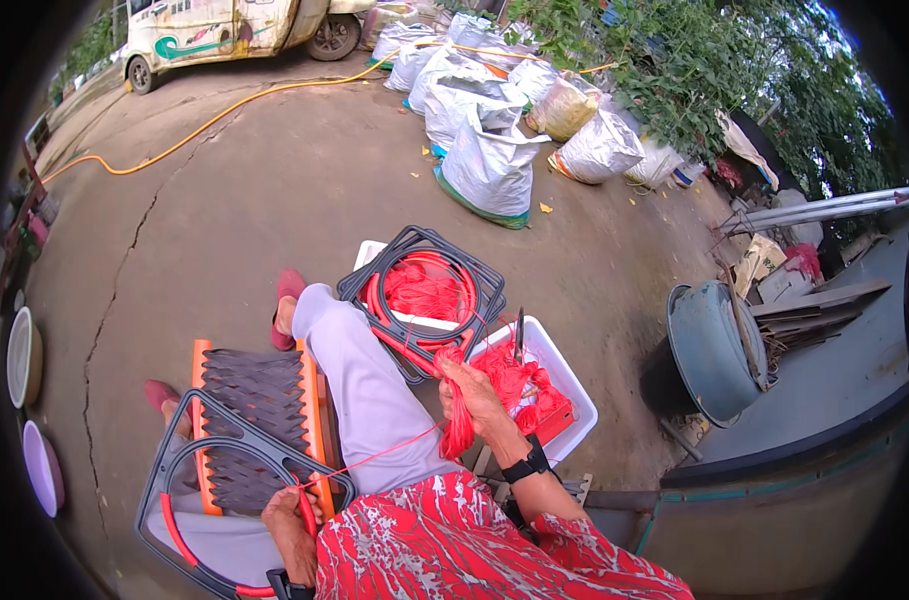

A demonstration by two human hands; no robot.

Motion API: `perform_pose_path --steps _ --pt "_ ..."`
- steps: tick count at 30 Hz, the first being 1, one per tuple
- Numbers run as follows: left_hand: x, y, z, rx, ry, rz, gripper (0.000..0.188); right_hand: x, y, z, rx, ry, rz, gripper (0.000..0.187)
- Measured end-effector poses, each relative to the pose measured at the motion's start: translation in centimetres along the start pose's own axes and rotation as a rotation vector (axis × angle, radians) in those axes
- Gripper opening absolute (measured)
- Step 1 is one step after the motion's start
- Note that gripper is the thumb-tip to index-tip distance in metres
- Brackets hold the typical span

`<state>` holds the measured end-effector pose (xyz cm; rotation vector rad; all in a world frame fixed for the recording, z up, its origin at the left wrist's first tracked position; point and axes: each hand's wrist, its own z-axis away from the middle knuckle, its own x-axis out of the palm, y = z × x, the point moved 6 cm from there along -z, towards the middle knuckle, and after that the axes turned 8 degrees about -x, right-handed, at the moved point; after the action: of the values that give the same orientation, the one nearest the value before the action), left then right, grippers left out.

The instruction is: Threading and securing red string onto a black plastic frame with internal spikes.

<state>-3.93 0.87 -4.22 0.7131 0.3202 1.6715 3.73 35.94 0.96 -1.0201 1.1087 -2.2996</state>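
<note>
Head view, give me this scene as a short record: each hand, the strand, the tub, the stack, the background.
Left hand: closed on a grey frame
Right hand: gripping a bundle of red string
Strand: red, running between the hands
White tub: right of the legs, holding more red string
Stacked frames: grey, ahead of the right hand
Background: white sacks, parked van

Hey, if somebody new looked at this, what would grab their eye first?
Probably the bright red cord bunched in the right hand, with a thin strand stretching to the left hand at the dark frame. Next, perhaps, the white tub beside the right hand, then the pale sacks grouped near the top.
</note>
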Motion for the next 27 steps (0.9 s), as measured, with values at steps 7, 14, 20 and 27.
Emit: perform_pose_path --steps 7,14,20,27 --pt "-0.1 -0.1 -0.2 -0.014 0.024 -0.004 0.016 -1.3 -0.1 0.0 -0.011 0.100 0.026 0.021" --pt "-0.2 -0.1 -0.1 0.035 0.021 -0.020 0.014 3.5 -1.2 1.2 -0.090 -0.103 -0.081 0.021" --pt "-0.5 0.1 0.2 0.028 0.024 -0.010 0.011 12.1 0.3 2.9 -0.102 -0.539 0.478 0.022" --pt "0.4 0.0 0.4 0.015 -0.045 0.082 0.009 18.4 10.3 3.4 -0.163 -0.917 0.711 0.033"
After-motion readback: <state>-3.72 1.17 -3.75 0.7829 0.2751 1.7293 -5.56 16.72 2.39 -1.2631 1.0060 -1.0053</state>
